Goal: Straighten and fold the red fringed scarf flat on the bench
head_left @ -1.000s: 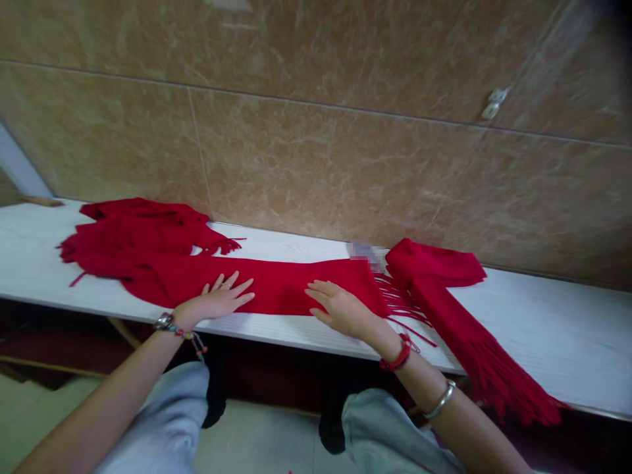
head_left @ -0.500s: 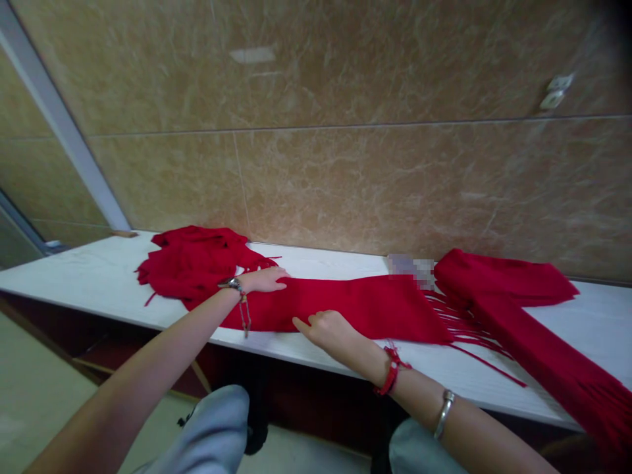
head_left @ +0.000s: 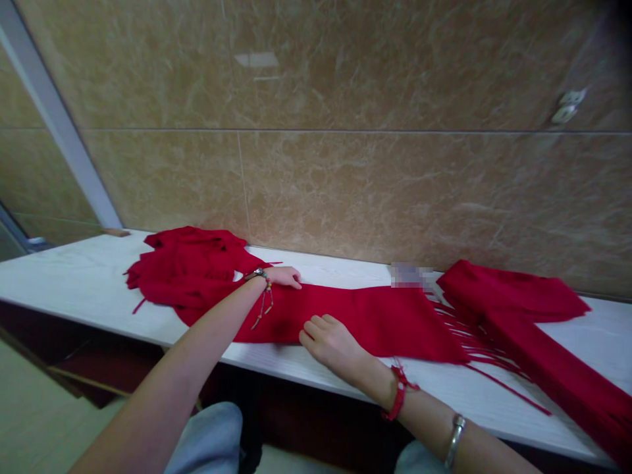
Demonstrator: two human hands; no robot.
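Note:
A long red fringed scarf (head_left: 390, 319) lies flat along the white tabletop, its tassels pointing right and its left part running into a crumpled red heap. On the scarf's far edge is my left hand (head_left: 285, 276), fingers curled down and closed on the cloth. Opposite it, at the near edge, my right hand (head_left: 330, 342) has its fingers bent and pinched on the fabric. The fingertips of both hands are partly hidden.
Crumpled red cloth (head_left: 190, 260) is piled on the left. Another red scarf (head_left: 513, 289) lies folded at the right, its end hanging over the front edge. A blurred small item (head_left: 409, 275) sits near the tiled wall (head_left: 345, 197). Shelves (head_left: 99, 362) are below the tabletop.
My left hand has slid right along the far edge, and its spread fingers have curled in. My right hand's extended finger has folded in at the near edge. The view has shifted slightly.

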